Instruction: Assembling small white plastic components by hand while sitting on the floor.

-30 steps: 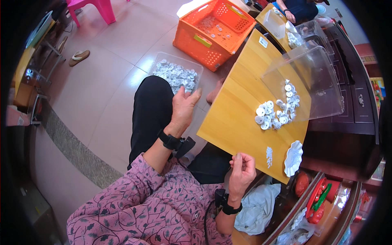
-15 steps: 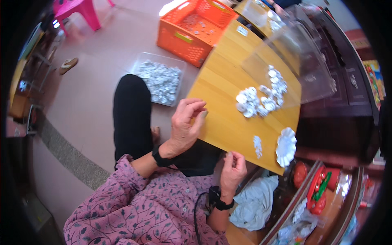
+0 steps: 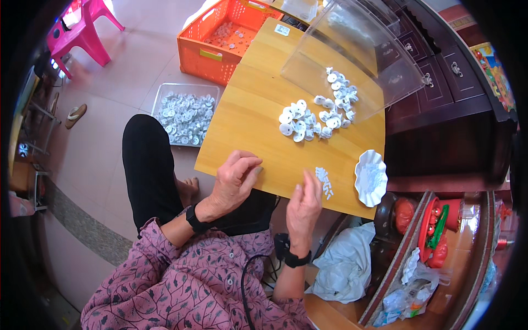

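My left hand (image 3: 236,179) hovers over the near edge of the yellow wooden table (image 3: 242,121). Its fingers are curled toward the thumb, and anything between them is hidden or too small to make out. To its right, my right hand (image 3: 304,206) is at the same edge, fingers stretched and thumb apart, with nothing visible in it. Just beyond its fingertips lie several small, pale strip-like pieces (image 3: 324,182). Farther back sits a loose heap of round white plastic parts (image 3: 300,121). A scalloped white dish (image 3: 363,192) with small pale pieces inside stands at the right edge.
A clear bin (image 3: 184,118) full of similar white parts stands on the floor, left of the table. Behind it is an orange crate (image 3: 192,58). A transparent plastic box (image 3: 399,91) lies at the table's far right. An open drawer (image 3: 451,258) and white bag (image 3: 346,264) are at right.
My right hand has straightened its fingers and moved upward toward the small pieces. My left hand stays curled. The whole view has shifted, so the table appears farther left.
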Available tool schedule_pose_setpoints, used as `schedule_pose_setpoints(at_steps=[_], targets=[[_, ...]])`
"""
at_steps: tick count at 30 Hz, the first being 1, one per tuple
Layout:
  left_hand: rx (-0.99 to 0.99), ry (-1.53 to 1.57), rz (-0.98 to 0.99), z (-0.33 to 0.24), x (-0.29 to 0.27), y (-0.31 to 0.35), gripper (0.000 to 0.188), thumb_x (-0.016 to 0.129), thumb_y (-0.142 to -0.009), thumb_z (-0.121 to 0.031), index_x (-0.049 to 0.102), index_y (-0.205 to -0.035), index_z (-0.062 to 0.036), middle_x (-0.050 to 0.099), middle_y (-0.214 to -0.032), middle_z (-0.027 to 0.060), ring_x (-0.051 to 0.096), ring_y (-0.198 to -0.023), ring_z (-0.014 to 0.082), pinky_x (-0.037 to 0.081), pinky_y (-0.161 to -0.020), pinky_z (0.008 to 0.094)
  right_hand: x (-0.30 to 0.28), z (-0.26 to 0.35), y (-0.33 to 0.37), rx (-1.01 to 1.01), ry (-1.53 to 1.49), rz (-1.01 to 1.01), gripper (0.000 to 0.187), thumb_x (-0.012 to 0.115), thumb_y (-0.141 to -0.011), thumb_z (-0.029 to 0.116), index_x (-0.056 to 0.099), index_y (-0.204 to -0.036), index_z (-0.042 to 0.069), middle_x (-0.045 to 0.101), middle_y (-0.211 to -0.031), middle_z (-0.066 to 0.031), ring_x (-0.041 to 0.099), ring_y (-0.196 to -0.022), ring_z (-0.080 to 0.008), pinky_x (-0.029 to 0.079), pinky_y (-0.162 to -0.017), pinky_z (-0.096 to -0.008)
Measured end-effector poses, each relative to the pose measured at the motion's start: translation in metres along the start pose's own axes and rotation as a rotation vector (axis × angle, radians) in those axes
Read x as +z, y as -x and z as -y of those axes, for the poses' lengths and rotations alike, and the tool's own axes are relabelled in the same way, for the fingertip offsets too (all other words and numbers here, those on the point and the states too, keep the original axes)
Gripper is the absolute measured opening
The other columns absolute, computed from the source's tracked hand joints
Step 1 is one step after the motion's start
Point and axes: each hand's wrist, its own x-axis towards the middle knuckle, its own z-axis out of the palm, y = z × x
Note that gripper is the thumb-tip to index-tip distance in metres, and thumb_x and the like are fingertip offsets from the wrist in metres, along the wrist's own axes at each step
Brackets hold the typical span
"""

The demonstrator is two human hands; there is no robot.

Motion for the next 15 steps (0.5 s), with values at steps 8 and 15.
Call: schedule_pose_setpoints(at_steps=[8, 15], targets=[[-0.014, -0.025, 0.058, 0.004, -0.005, 0.002, 0.014, 0.070, -0.087, 0.002, 0.067, -0.100, 0.0011, 0.064, -0.096, 0.0105, 0.065, -0.078, 0.0188, 0.052, -0.064, 0.0278, 0.029, 0.011, -0.047, -0.058, 0.186, 0.135, 0.052, 0.058, -0.093, 0.005, 0.046, -0.144, 0.003, 0.042, -0.146, -0.0181, 0.046, -0.128, -0.0395, 0.040, -0.102, -0.0512], [0.055, -0.023, 0.032, 0.006, -0.009, 0.002, 0.013, 0.070, -0.086, 0.002, 0.067, -0.099, 0.0004, 0.064, -0.095, 0.0117, 0.065, -0.080, 0.0225, 0.052, -0.067, 0.0302, 0.047, -0.007, -0.056, -0.047, 0.009, 0.043, 0.036, 0.055, -0.095, 0.002, 0.059, -0.130, 0.000, 0.052, -0.138, -0.0194, 0.052, -0.124, -0.0385, 0.043, -0.103, -0.0461]])
